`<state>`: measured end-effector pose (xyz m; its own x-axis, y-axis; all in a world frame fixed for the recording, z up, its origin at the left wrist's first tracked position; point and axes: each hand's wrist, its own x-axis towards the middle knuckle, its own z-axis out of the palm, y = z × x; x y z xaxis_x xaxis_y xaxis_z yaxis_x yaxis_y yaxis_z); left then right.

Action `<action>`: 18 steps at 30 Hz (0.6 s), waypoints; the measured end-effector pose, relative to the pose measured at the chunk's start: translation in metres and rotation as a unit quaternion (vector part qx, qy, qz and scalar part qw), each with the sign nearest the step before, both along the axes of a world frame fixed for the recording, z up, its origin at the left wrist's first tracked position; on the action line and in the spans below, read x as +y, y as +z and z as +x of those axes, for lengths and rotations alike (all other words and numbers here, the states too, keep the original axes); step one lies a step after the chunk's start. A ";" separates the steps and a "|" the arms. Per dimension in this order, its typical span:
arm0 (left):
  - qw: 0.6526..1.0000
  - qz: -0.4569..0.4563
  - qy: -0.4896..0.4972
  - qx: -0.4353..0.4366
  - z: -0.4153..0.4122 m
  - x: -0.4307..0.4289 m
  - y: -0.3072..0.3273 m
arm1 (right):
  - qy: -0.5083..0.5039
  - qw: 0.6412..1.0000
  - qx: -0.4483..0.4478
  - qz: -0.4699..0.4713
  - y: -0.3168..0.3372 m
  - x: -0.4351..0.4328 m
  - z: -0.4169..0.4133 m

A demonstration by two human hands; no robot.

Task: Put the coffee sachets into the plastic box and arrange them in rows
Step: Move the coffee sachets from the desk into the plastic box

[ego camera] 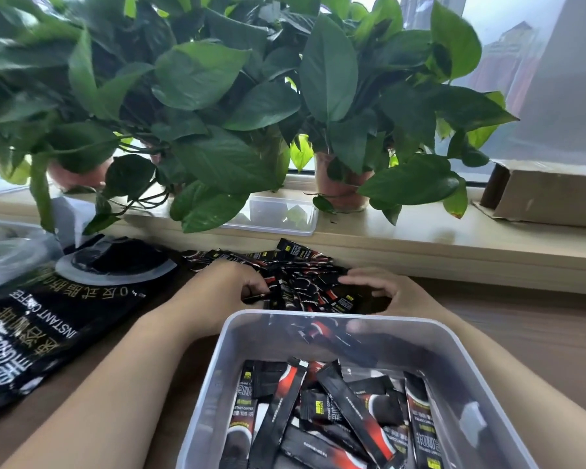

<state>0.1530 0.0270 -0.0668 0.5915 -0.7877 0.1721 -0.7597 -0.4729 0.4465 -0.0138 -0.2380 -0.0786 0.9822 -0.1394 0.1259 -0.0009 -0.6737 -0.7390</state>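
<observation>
A clear plastic box (pixel 229 336) stands at the near edge of the table, with several black-and-red coffee sachets (pixel 345 404) lying jumbled inside. Behind it a loose pile of sachets (pixel 305 265) is spread on the table. My left hand (pixel 232 277) grips the left side of that pile, fingers curled round a few sachets. My right hand (pixel 378 287) closes in on the pile's right side, fingers bent against the sachets; its palm is partly hidden by the box rim.
A large black instant-coffee bag (pixel 58 309) lies flat at the left. Potted plants (pixel 217 113) hang over the windowsill, where the box lid (pixel 278 214) and a cardboard box (pixel 548 194) rest. Clear plastic wrap (pixel 4 252) sits at the far left.
</observation>
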 end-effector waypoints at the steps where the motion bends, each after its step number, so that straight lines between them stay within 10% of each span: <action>1: 0.999 -0.044 0.009 -0.022 -0.005 0.000 0.002 | 0.011 0.999 0.021 -0.039 0.000 0.000 0.002; 9: 0.974 -0.215 0.069 -0.027 -0.012 -0.003 0.008 | -0.057 0.997 -0.037 -0.038 -0.009 -0.002 0.005; 18: 0.844 -0.470 -0.051 0.254 -0.060 0.011 0.059 | -0.119 0.991 -0.066 -0.006 -0.014 -0.004 0.006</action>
<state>0.0927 0.0378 -0.0079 0.7147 -0.4955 0.4936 -0.3728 0.3273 0.8683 -0.0077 -0.2417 -0.0929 0.8971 -0.3620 0.2534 -0.0645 -0.6747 -0.7352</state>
